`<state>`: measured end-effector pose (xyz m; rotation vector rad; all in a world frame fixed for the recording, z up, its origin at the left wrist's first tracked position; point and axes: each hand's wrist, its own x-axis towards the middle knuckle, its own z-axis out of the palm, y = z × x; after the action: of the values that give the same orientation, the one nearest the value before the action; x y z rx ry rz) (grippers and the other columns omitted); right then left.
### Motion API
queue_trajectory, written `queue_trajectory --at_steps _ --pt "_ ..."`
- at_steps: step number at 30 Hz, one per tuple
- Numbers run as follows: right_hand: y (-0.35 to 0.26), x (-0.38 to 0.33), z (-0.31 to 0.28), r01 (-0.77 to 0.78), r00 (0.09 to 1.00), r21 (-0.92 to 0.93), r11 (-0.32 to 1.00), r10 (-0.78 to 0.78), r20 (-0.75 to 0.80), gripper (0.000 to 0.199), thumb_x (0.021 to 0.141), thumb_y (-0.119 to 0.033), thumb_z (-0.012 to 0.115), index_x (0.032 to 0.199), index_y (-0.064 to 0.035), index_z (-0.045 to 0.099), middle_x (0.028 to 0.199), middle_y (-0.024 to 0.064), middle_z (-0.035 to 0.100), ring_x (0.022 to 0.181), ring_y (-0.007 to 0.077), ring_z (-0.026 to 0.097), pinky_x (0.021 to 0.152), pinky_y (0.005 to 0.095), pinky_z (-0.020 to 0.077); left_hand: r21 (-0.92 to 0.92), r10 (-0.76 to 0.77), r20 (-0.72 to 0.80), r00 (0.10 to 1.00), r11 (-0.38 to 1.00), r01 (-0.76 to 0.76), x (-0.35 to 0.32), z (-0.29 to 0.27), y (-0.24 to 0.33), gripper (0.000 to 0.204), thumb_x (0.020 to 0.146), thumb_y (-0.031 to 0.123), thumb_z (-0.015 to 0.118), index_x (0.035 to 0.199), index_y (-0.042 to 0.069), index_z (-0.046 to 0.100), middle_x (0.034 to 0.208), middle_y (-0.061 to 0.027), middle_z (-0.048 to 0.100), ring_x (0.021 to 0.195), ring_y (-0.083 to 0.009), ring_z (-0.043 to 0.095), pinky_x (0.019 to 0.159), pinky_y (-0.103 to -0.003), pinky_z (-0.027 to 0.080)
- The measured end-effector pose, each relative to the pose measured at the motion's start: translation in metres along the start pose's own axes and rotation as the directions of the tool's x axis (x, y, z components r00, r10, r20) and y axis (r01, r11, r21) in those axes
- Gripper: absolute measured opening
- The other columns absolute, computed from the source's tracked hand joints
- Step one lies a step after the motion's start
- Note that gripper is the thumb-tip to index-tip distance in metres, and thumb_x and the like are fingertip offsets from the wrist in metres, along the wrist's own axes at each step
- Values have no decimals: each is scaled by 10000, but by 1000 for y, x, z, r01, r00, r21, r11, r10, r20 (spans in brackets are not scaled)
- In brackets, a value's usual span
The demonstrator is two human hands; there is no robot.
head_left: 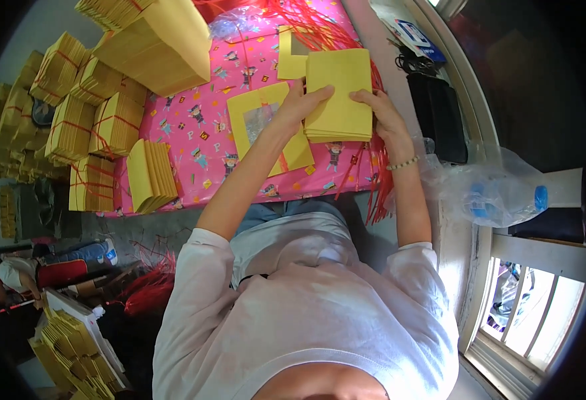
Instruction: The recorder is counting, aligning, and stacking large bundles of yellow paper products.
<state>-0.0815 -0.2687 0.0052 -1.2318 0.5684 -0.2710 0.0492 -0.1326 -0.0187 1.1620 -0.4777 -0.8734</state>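
Observation:
Between my two hands is a stack of yellow envelopes (pixel 339 100), its top face plain and its lower edges fanned slightly. My left hand (pixel 300 105) grips the stack's left side, thumb lying on top. On the opposite side my right hand (pixel 381 115) holds it the same way, thumb on the upper face and fingers hidden behind. Beneath my left forearm, a yellow envelope with a clear window (pixel 240 113) lies on the pink patterned table cover (pixel 193 133). Another yellow piece with a grey opening (pixel 286 63) lies just beyond the stack.
Tied bundles of yellow envelopes (pixel 70 127) are piled at the left, beside a large yellow block (pixel 160 50). A loose stack (pixel 152 175) stands at the near left edge. Red strings (pixel 313 27) trail across the far right. A clear plastic bag (pixel 506 190) hangs by the window.

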Motion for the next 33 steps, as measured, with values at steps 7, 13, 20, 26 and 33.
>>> queue_trajectory --at_steps 7,13,20,26,33 --pt "29 13 49 -110 966 140 984 73 247 340 819 -165 638 1100 16 579 1007 87 643 913 165 625 781 276 499 -82 -170 -150 974 984 159 -50 -54 23 993 668 190 825 1371 -40 161 1201 -204 507 1049 -249 574 850 -326 506" --pt "61 24 88 -63 949 -101 993 91 302 485 781 -197 676 1194 19 538 1106 100 611 992 164 590 858 288 458 50 -43 -401 915 996 68 -77 -89 0 1039 672 176 816 1382 -67 98 1241 -210 478 1074 -262 561 862 -330 497" --pt "71 34 87 39 952 -275 961 48 303 652 797 -268 681 1319 29 427 1232 132 544 1128 196 524 941 293 411 205 25 -431 902 976 71 -72 -102 -23 820 737 240 753 1344 -53 285 1174 -170 546 1086 -230 555 863 -321 490" --pt "72 47 92 253 942 -284 925 -169 289 868 860 -356 629 1449 19 114 1484 171 223 1375 242 220 1089 328 248 193 132 -332 934 979 -69 -70 -104 -26 765 785 166 695 1373 -48 256 1226 -163 526 1219 -221 448 976 -314 400" --pt "72 42 97 227 891 -232 946 -105 443 666 987 -337 373 1471 -55 12 1528 142 77 1409 230 73 1128 324 124 134 125 -307 943 987 -87 -86 -89 -15 977 798 90 666 1440 -11 -63 1399 -168 344 1272 -226 386 1024 -316 349"
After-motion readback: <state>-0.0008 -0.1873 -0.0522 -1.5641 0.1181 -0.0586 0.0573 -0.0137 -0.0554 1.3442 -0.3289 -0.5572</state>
